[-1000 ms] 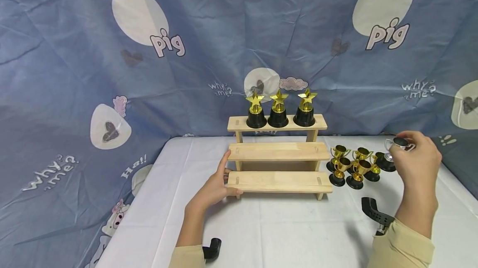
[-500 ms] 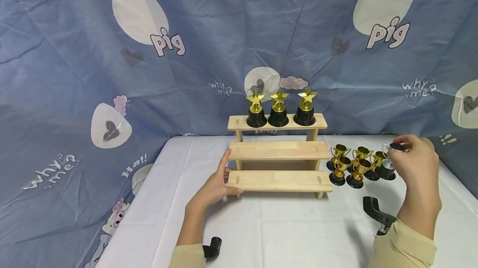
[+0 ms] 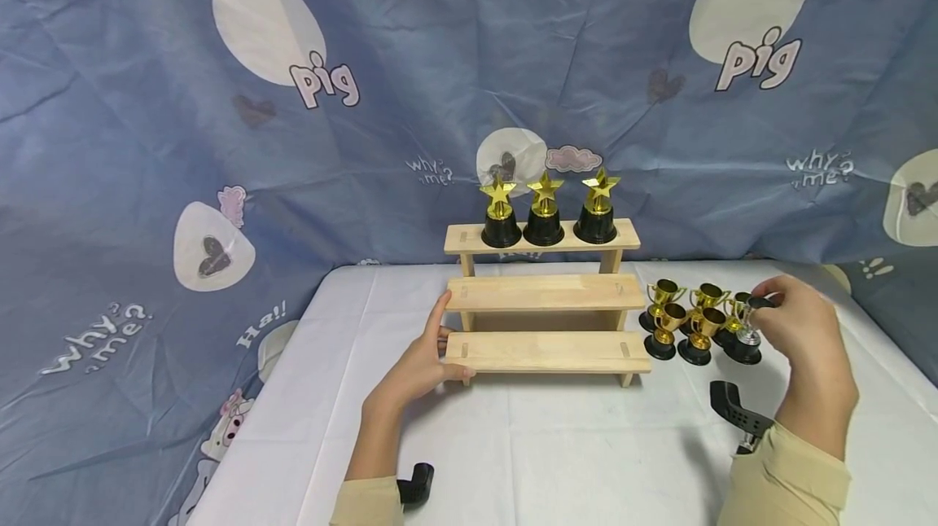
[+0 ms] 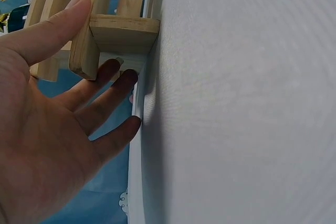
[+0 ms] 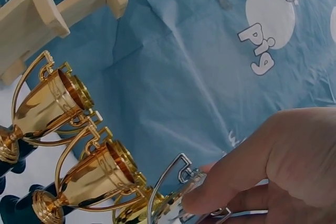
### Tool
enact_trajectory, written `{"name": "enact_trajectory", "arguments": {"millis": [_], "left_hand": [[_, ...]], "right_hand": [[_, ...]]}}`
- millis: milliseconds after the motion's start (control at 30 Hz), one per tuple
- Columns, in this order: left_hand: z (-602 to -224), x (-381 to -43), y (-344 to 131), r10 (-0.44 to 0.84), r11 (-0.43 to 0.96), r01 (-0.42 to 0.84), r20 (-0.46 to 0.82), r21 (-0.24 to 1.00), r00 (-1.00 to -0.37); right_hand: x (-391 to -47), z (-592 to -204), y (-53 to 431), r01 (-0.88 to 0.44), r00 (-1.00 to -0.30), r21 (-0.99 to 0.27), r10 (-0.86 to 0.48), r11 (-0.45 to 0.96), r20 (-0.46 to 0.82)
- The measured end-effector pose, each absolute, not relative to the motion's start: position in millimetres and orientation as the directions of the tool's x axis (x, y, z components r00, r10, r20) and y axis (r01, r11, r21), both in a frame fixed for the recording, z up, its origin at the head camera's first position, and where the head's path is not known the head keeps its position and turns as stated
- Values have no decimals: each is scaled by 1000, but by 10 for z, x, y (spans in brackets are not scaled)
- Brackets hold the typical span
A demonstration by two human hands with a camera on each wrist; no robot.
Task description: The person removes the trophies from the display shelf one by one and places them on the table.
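Observation:
At the right, my right hand (image 3: pixel 806 322) pinches a small silver trophy cup (image 3: pixel 747 334) by its upper part. In the right wrist view thumb and fingers cover much of the silver cup. It stands upright on its black base, beside a group of gold trophy cups (image 3: pixel 705 330). My left hand (image 3: pixel 414 367) rests at the left end of a three-tier wooden display stand (image 3: pixel 545 353), thumb on the front tier, index finger reaching the middle one. Seen from the left wrist, the other fingers spread loosely beside the front tier's end.
Three star trophies (image 3: pixel 544 229) with black bases stand on the top tier. White cloth (image 3: pixel 557 444) covers the table. Behind it hangs a blue printed curtain (image 3: pixel 410 103). Black wrist mounts (image 3: pixel 736 410) stick out from the forearms.
My right hand has carried the silver cup left and toward me, right up to the gold cups. The left hand keeps its place on the stand.

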State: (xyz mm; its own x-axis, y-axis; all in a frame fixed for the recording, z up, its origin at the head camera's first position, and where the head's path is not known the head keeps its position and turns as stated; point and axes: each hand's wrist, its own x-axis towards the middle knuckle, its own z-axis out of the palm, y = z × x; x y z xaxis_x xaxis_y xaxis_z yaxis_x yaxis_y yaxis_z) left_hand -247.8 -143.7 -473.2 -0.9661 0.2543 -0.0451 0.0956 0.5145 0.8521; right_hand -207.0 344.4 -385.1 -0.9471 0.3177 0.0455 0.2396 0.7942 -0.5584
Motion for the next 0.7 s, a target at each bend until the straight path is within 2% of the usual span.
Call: {"name": "enact_trajectory", "arguments": {"millis": [167, 700], "left_hand": [[-4736, -2480, -1434, 254, 510, 97, -42, 855, -966], [-4728, -2474, -1458, 253, 518, 96, -44, 850, -966]], "right_hand": [[-2088, -3898, 3479, 201, -966, -543, 258, 816, 31], [-2172, -4047, 3508, 174, -981, -547, 193, 819, -23]]}}
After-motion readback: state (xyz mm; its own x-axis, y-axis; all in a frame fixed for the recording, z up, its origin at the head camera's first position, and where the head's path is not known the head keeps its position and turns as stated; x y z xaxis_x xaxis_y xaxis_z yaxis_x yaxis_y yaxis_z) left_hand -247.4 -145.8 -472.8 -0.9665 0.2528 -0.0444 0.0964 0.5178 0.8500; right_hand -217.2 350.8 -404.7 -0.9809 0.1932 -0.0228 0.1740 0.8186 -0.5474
